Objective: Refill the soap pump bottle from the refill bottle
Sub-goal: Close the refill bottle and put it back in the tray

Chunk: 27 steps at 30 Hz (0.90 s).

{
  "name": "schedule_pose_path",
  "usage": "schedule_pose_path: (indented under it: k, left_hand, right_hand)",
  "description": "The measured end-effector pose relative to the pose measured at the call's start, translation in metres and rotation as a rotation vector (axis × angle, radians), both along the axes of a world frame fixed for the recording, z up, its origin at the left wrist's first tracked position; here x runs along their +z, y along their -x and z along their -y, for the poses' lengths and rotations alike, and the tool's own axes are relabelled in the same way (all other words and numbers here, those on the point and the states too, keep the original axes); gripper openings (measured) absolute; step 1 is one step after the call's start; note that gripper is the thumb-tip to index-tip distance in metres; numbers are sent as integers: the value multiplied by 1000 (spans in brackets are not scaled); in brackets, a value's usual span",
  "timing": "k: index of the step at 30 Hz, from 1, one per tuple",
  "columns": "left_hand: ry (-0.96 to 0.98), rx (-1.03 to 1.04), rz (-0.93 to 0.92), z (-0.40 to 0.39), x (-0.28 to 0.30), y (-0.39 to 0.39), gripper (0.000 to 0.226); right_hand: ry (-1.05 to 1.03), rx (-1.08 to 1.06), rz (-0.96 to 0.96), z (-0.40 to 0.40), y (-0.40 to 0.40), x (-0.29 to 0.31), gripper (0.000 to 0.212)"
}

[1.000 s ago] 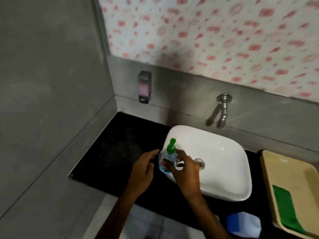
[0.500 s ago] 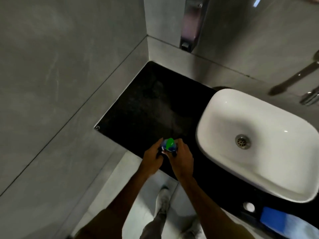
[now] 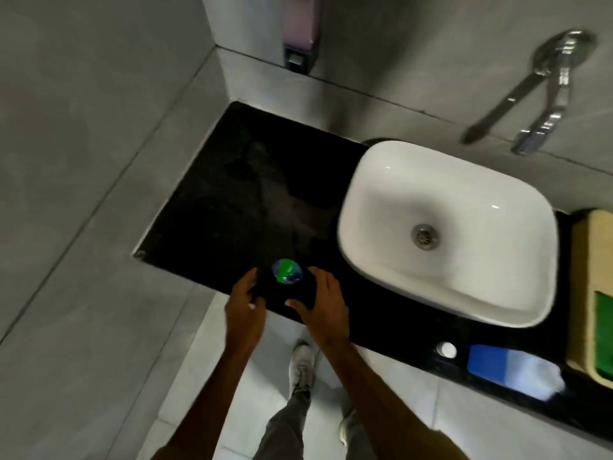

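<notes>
The soap pump bottle (image 3: 287, 271), clear with a green pump head, stands upright on the black counter (image 3: 232, 200) near its front edge, seen from above. My left hand (image 3: 244, 302) hovers just left of it, fingers apart, touching nothing. My right hand (image 3: 323, 305) is just right of it, fingers spread and empty. The refill bottle (image 3: 514, 370), pale with a blue label, lies on its side at the counter's front right. A small white cap (image 3: 446, 349) lies just left of it.
A white basin (image 3: 447, 234) sits on the counter to the right of the pump bottle, with a chrome tap (image 3: 550, 94) on the wall above. A beige tray (image 3: 593, 293) holding something green is at the far right. A wall dispenser (image 3: 300, 28) hangs at the back.
Both hands held the pump bottle earlier and carried it from the basin's edge to the counter. Now it stands there and both hands have let go and drawn slightly apart.
</notes>
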State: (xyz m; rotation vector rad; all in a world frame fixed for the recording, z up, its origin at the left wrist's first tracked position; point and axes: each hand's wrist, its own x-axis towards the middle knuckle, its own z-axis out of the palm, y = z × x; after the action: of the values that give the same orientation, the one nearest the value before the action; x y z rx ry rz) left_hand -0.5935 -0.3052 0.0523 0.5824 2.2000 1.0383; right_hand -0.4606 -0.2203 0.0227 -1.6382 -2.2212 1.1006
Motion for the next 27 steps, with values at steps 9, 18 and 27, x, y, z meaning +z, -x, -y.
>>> schedule_pose_path:
  k: [9, 18, 27]
  left_hand:
    - [-58, -678, -191, -4, -3, -159, 35]
    - [146, -1272, -529, -98, -29, -317, 57]
    - [-107, -1002, -275, -124, 3, -344, 26]
  right_hand:
    - [213, -423, 90, 146, -251, -5, 30]
    - [-107, -683, -49, 54, -404, 64, 109]
    - [-89, -294, -176, -13, -425, 60, 96]
